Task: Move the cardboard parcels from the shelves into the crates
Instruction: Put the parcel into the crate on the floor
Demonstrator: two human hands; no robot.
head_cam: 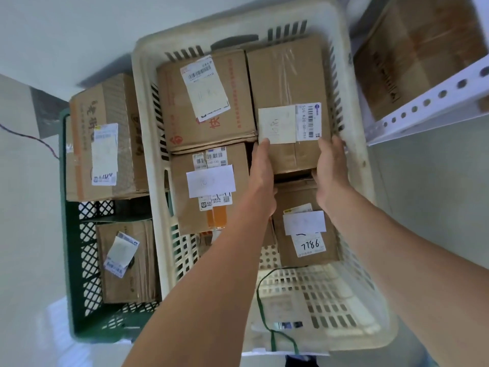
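**Head view.** The brown rectangular cardboard parcel (288,83) lies in the far right corner of the white slotted plastic crate (143,83), alongside the crate's right wall. The left hand (262,170) and right hand (332,168) clamp its near end, one at each corner. Each thumb lies on the top face. The remaining fingers wrap down the sides and are mostly hidden, so the hold underneath cannot be confirmed. The near end sits above the brown parcel marked 7786 (304,234); whether the two touch cannot be told.

Handling, as judged:
- Stiffness: the walls hold flat and the edges stay square; expect a rigid load.
- Weight: two hands are applied, so moderate weight is likely.
- Surface: clear tape along the top is slick; plain cardboard gives better friction.
- Grip location: take opposite lower edges or corners, not the white paper labels, which could peel.

Further parcels rest in the dark green lattice plastic crate (79,260) at left. A brown cardboard box (418,49) remains on the white perforated metal shelf (423,102).
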